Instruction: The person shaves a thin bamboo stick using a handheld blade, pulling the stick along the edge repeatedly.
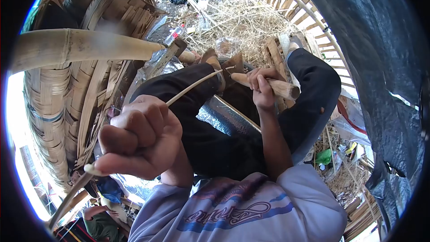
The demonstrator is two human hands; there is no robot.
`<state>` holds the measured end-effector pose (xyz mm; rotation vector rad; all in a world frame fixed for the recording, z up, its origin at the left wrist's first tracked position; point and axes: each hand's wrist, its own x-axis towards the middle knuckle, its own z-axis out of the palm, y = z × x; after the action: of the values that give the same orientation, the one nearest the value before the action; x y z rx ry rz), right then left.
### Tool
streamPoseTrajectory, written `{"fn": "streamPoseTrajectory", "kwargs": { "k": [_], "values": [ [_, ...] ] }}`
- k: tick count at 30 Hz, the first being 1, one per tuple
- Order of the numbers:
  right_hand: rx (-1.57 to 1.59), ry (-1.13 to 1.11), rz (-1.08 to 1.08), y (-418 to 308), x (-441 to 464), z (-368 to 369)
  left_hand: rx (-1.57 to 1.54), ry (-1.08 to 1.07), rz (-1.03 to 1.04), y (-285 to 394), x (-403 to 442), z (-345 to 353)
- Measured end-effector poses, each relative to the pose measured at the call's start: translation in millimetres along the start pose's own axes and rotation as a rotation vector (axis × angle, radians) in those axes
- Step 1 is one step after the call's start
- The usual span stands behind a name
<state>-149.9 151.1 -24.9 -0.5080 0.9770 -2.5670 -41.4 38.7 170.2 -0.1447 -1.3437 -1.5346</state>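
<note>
My left hand (pixel 141 136) is closed in a fist around a thin bamboo strip (pixel 192 86). The strip runs from the fist up to the blade, and its other part bends down toward the lower left. In my right hand (pixel 262 85) is the thick wooden handle of a knife (pixel 286 90), gripped with the fingers wrapped round it. Its broad, brownish blade (pixel 236 64) lies against or just beside the strip's far end; I cannot tell whether they touch. Both hands are above my dark-trousered legs (pixel 309 87).
Woven bamboo baskets (pixel 51 121) are stacked on the left, with a thick bamboo pole (pixel 107 45) jutting across. Shavings (pixel 244 22) and a plastic bottle (pixel 175 34) litter the ground ahead. Dark plastic sheeting (pixel 358 40) hangs right. Another person's arm (pixel 94 213) shows lower left.
</note>
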Motion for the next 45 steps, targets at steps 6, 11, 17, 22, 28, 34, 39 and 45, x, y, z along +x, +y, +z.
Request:
{"fn": "streamPoseTrajectory", "kwargs": {
  "k": [6,11,17,22,28,34,39,45],
  "values": [
    [-0.691,0.0,-0.037,79.9,-14.2,-66.4,0.005,0.003,-0.003,-0.5,-1.4,2.5],
    [-0.181,0.133,0.067,41.1,-3.7,-30.8,-0.017,0.016,-0.004,0.1,-0.9,-1.9],
    [-0.368,0.222,0.202,71.5,-5.8,-54.9,-0.006,0.036,-0.004,1.6,-1.8,-3.7],
    [-0.261,0.104,0.08,49.2,-5.9,-34.6,0.027,0.039,-0.003,3.5,-1.8,-8.7],
    [-0.26,0.2,0.15,68.3,6.4,-54.1,0.015,0.017,-0.021,5.5,-2.6,-7.8],
    [-0.259,0.043,0.071,66.0,-15.0,-48.2,0.008,0.022,-0.014,7.5,-7.7,-9.4],
    [-0.294,0.162,0.142,73.0,0.8,-58.1,-0.019,0.021,-0.018,4.0,-3.6,-4.8],
    [-0.353,0.123,0.114,60.8,0.0,-37.8,-0.03,0.035,-0.016,7.1,-8.0,-9.2]
  ]
}}
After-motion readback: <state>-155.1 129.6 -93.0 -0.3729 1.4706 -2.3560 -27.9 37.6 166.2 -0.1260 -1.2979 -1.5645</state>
